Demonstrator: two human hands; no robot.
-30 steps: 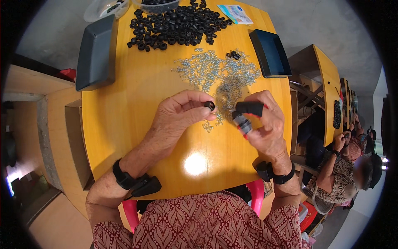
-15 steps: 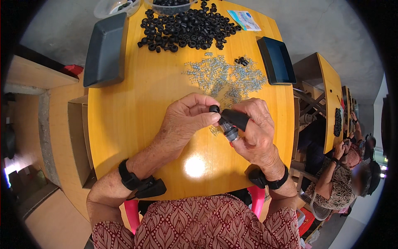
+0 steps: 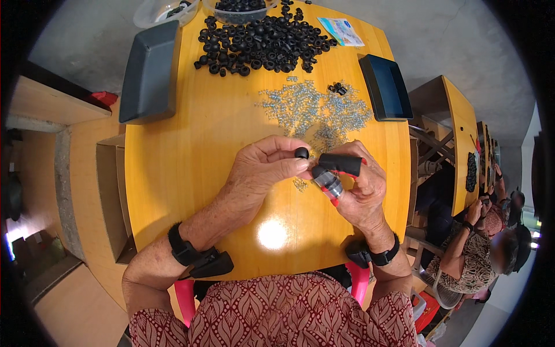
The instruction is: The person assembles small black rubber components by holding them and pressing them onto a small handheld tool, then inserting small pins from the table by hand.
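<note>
Pinched between the thumb and fingers of my left hand (image 3: 260, 165) is a small round black cap (image 3: 301, 152), over the middle of the table. Close to its right, my right hand (image 3: 367, 188) has its thumb and forefinger drawn together. A black sleeve (image 3: 338, 163) edged in red covers the forefinger. The thumb wears a black-tipped cover (image 3: 328, 182) with a clear band. Whatever may be between those two covered tips is too small to make out. Just beyond my hands lies a spread of small shiny metal springs (image 3: 300, 104), with a few short black pieces (image 3: 337, 88) on it.
Many black caps (image 3: 260, 43) are heaped at the table's far side, near a clear tub (image 3: 240, 14). Grey trays stand at the left (image 3: 149, 72) and right (image 3: 386, 87) edges. A printed packet (image 3: 341, 31) lies far right. Another person (image 3: 468, 248) sits at a table on the right.
My right hand has drawn back slightly to the right, opening a small gap from the black cap. The cap has turned in my left fingers, its hole no longer facing up.
</note>
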